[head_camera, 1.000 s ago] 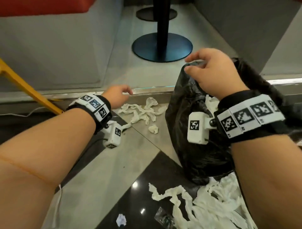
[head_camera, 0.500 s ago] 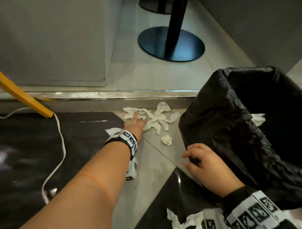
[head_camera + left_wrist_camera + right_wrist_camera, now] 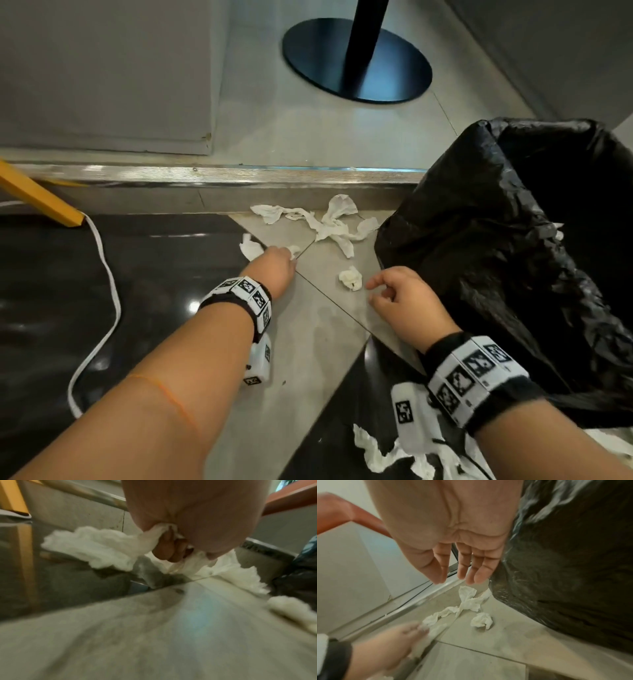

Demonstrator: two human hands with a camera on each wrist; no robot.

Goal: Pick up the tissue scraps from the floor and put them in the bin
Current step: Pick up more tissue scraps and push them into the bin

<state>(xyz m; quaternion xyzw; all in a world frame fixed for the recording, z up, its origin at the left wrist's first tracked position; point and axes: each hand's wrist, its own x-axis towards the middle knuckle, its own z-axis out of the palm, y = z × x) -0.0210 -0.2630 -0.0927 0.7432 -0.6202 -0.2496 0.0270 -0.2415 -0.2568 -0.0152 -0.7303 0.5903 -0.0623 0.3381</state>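
White tissue scraps [image 3: 325,222] lie strewn on the grey floor tile by the metal step edge. My left hand [image 3: 275,265] is down on the floor and grips one scrap [image 3: 102,549], its fingers curled round it in the left wrist view. A small crumpled ball of tissue [image 3: 350,278] lies between my hands. My right hand [image 3: 400,294] hovers just right of that ball with relaxed fingers [image 3: 462,566] and holds nothing. The bin with its black liner [image 3: 513,240] stands at the right, a bit of tissue visible inside.
More tissue strips [image 3: 376,452] lie on the dark tile near my right wrist. A white cable [image 3: 109,291] runs over the black floor at left, beside a yellow leg [image 3: 41,195]. A round black table base [image 3: 356,61] stands on the raised floor beyond the metal step edge [image 3: 205,173].
My left hand has pulled back left from the scrap pile and closed on a tissue piece. My right hand, off the bin bag a second ago, has come lower and nearer the small ball.
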